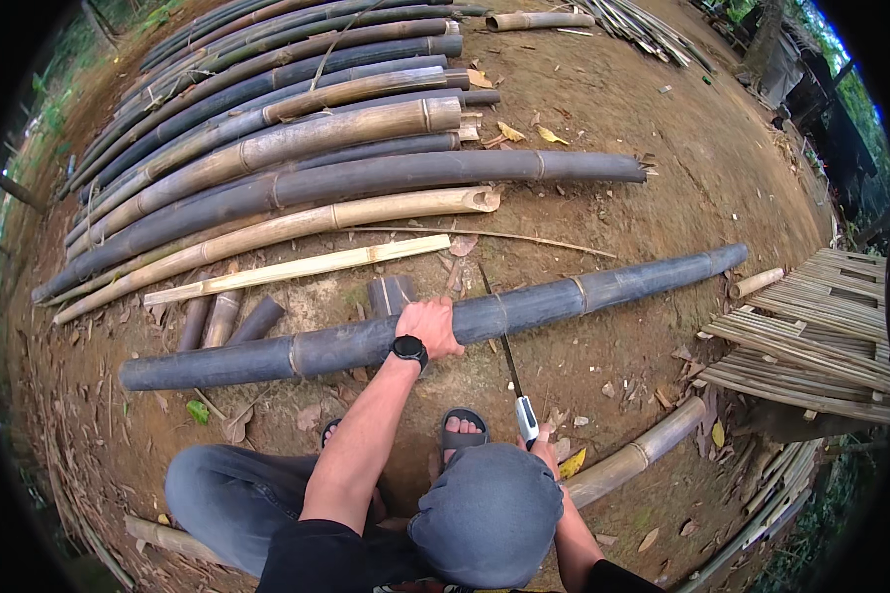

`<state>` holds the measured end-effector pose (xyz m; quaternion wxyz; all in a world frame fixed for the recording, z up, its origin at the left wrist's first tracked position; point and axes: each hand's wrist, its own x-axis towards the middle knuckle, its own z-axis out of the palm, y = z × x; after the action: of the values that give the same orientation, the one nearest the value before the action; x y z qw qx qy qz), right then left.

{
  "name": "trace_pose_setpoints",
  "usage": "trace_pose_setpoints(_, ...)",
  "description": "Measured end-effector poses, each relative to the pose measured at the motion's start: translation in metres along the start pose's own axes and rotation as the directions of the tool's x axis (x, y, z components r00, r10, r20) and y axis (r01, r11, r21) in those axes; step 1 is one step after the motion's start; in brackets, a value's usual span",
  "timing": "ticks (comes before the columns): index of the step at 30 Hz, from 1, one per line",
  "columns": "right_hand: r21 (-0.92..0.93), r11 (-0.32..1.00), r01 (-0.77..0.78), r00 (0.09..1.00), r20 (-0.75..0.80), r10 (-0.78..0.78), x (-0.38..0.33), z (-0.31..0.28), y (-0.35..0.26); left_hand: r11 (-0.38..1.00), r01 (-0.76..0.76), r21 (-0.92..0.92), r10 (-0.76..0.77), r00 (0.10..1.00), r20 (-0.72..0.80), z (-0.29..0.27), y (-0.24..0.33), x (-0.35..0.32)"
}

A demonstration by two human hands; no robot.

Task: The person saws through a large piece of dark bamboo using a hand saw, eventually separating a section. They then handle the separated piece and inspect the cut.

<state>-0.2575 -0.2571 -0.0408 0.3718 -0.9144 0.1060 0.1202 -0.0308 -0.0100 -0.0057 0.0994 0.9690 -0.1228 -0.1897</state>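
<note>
From the head view I see my left hand (429,326) resting on top of a long dark bamboo pole (524,308), fingers curled over its far side, palm down, so it grips the pole near its middle. A black wristwatch (408,349) sits on that wrist. The pole lies across the dirt ground (653,119), just ahead of my knees, running from lower left up toward the right.

My right hand (542,440) is mostly hidden behind my right knee (489,509); it is closed round the white handle of a long knife (512,371), whose thin blade reaches up to the pole just right of my left hand.

Beyond the pole lies a split pale bamboo strip (297,267), then a stack of bamboo poles (267,128). At right lies a woven bamboo panel (821,326). A sandalled foot (463,430) shows between my knees.
</note>
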Motion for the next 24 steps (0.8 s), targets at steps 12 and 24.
trace_pose_setpoints(12,-0.142,0.988,-0.064,0.997,0.041,0.071,0.044,0.0,-0.036,0.999,-0.033,0.012,0.035,0.993,-0.114,0.009,0.003,-0.012)
trace_pose_setpoints(24,-0.138,0.988,-0.075,0.992,0.094,0.089,0.04,0.006,-0.021,0.999,-0.031,0.031,0.034,0.996,-0.087,0.006,0.001,-0.012)
